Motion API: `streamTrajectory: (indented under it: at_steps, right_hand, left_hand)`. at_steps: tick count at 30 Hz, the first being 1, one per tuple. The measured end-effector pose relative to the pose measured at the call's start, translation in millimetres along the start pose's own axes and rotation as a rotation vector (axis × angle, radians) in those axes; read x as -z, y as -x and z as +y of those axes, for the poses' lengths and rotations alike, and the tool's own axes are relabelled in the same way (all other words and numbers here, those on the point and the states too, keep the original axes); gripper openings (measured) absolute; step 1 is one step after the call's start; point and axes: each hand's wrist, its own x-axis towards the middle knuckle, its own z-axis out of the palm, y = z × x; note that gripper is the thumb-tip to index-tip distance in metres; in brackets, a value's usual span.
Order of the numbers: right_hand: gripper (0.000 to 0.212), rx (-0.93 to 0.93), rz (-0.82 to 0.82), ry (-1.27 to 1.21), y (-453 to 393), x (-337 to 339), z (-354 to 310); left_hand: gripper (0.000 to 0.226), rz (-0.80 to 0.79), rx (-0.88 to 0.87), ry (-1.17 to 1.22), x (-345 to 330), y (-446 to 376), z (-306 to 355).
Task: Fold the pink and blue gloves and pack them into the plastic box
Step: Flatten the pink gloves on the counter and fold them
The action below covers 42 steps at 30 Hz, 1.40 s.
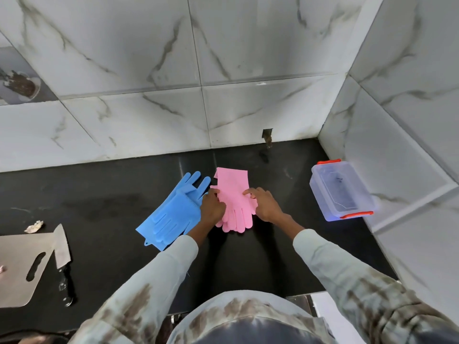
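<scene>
The pink gloves point(233, 187) lie stacked on the black counter, cuffs toward the wall, fingers toward me. My left hand point(212, 207) holds their left edge with curled fingers. My right hand point(263, 203) presses on their right side, thumb on top and fingers curled at the edge. The blue gloves point(173, 212) lie flat just left of the pink ones, one over the other, and partly under my left wrist. The clear plastic box point(341, 192) with red latches sits shut at the right, near the corner wall.
A grey cutting board point(17, 266) and a black-handled cleaver point(62, 256) lie at the left front edge of the black counter point(99, 194). A small scrap point(34, 227) sits behind them. Marble-tiled walls close the back and right.
</scene>
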Motion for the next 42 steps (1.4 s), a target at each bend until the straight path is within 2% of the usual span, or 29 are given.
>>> streamTrajectory:
  at_steps: [2,4,6,8,10,11,14,17,21,25,27,29,31,33,35,37,39,42]
  right_hand:
    - [0.062,0.029,-0.01,0.011,3,0,4]
    - [0.065,0.056,-0.012,0.013,5,-1,9]
    - [0.059,0.077,0.006,0.01,7,-4,13]
    - [0.05,0.08,0.034,-0.023,9,-6,16]
    - [0.038,0.074,0.067,-0.061,10,-7,17]
    - [0.033,0.068,0.084,-0.061,10,-7,18]
    - [0.029,0.027,0.138,-0.04,10,-2,15]
    - [0.027,0.003,0.155,-0.025,9,8,16]
    - [0.035,-0.054,0.204,0.041,14,22,39]
    - [0.041,-0.078,0.321,0.147,24,38,69]
    - [0.045,-0.123,0.352,0.265,32,49,77]
    - [0.046,-0.157,0.372,0.245,34,56,83]
    - [0.041,-0.179,0.413,0.054,30,62,83]
    - [0.038,-0.188,0.416,-0.098,23,74,77]
    - [0.035,-0.141,0.368,-0.19,17,84,71]
    - [0.032,-0.06,0.337,-0.314,12,92,63]
    - [0.029,0.064,0.296,-0.485,5,96,55]
    - [0.023,0.13,0.315,-0.708,-3,100,40]
  left_hand:
    - [0.037,-0.036,-0.035,0.141,3,-4,2]
    - [0.036,-0.079,-0.078,0.159,5,-5,3]
    - [0.042,-0.108,-0.128,0.1,7,-3,2]
    - [0.05,-0.119,-0.17,-0.056,8,-1,-1]
    - [0.06,-0.118,-0.174,-0.226,6,1,-5]
    - [0.061,-0.124,-0.158,-0.238,5,1,-7]
    - [0.049,-0.18,-0.146,-0.085,2,3,-7]
    - [0.05,-0.23,-0.198,0.057,-9,9,2]
    - [0.049,-0.23,-0.199,0.191,-37,15,29]
    - [0.041,-0.318,-0.153,0.37,-56,24,59]
    - [0.043,-0.384,-0.158,0.385,-66,30,72]
    - [0.049,-0.421,-0.186,0.337,-75,34,82]
    - [0.049,-0.353,-0.259,0.231,-78,35,88]
    - [0.05,-0.174,-0.347,0.099,-74,35,88]
    - [0.057,0.0,-0.392,0.089,-64,33,83]
    - [0.051,0.122,-0.462,0.139,-49,30,77]
    - [0.046,0.201,-0.573,0.164,-34,27,70]
    - [0.06,0.269,-0.653,0.111,-12,21,61]
